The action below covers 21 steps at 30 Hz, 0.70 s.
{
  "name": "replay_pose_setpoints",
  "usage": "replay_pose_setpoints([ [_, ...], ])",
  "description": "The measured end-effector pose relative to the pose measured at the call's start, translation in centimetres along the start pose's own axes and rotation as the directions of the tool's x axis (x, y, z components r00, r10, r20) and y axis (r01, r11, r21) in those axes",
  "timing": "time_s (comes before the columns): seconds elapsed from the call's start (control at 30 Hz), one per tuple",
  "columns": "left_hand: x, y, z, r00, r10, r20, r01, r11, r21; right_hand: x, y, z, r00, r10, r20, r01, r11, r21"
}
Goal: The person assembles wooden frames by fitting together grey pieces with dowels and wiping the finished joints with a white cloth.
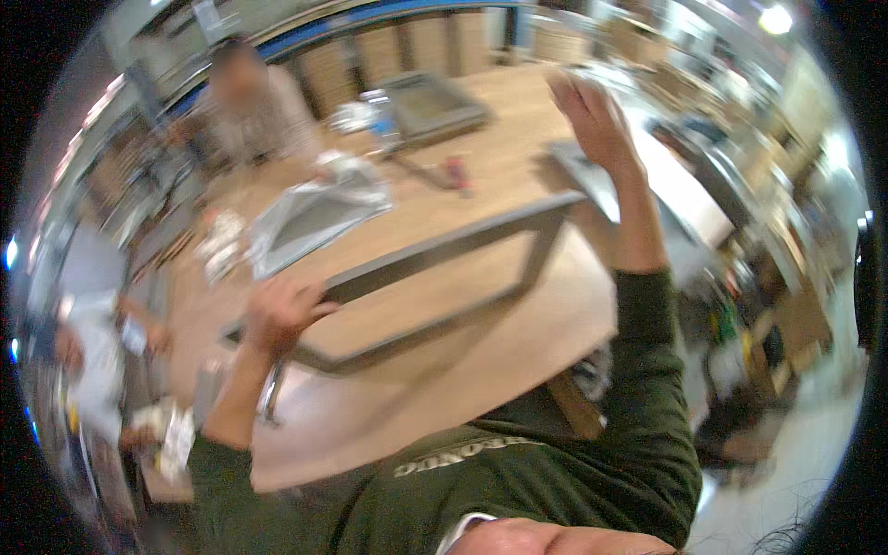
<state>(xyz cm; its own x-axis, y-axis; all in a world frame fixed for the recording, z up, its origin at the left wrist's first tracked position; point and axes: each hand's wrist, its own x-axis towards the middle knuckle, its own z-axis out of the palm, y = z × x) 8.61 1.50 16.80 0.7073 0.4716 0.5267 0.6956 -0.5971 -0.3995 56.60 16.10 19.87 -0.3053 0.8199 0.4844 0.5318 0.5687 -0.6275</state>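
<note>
A grey rectangular frame [444, 244] with an open middle stands tilted over the wooden table [518, 111]. At its left end, my left hand [285, 310] is closed round the bar, fingers over the upper edge. My right hand [597, 120] is raised beyond the frame's far right corner, apart from it, with fingers stretched out and nothing held; motion blurs it a little. Below my right wrist lies a flat grey piece [578, 171], partly hidden by the forearm. A shiny curved metal part [271, 393] shows beside my left forearm.
A clear plastic bag [319, 217] with a grey piece inside lies across the table. Beyond it are a grey tray-like piece [433, 106], a bottle [377, 116] and a red object [457, 176]. One person [254, 111] leans at the far edge; another [92, 324] stands left.
</note>
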Motion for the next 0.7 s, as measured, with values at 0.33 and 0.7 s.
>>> replay_pose_setpoints([
  [0.33,-5.3,-0.8,-3.1,0.77,-0.581,-0.263,0.601,0.799,-0.002,-1.1,-3.0,4.5,0.96,0.256,-0.109,-0.276,0.83,-0.484],
  [0.7,-9.5,4.0,8.5,0.164,-0.967,0.195,0.368,-0.124,-0.922,3.5,-21.6,24.5,0.665,-0.055,0.745,0.411,0.86,-0.303],
])
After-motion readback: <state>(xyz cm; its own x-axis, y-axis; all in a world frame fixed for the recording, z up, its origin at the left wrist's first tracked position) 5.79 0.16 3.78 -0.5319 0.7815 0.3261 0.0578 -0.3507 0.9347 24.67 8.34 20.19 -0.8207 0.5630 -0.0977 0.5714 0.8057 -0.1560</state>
